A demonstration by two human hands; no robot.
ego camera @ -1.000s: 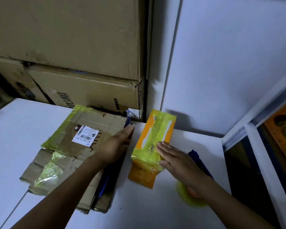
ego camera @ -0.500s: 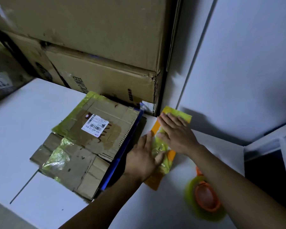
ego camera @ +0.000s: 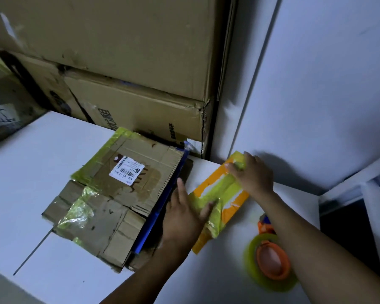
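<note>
The orange box (ego camera: 225,190), banded in yellow-green tape, lies flat on the desk (ego camera: 31,172), at three o'clock of the flattened cardboard (ego camera: 119,194). My left grip (ego camera: 184,216) and right grip (ego camera: 253,175) are spread flat, pressing its near and far ends, clasping nothing. It seems light and stiff, and the glossy tape looks slippery, so I'd take its long edges.

Dim light here. White counter (ego camera: 42,172) under the right grip (ego camera: 253,174), pale wall (ego camera: 327,84) just beyond it, stacked cardboard boxes (ego camera: 119,62) towering to its left, white frame (ego camera: 369,194) off right.
</note>
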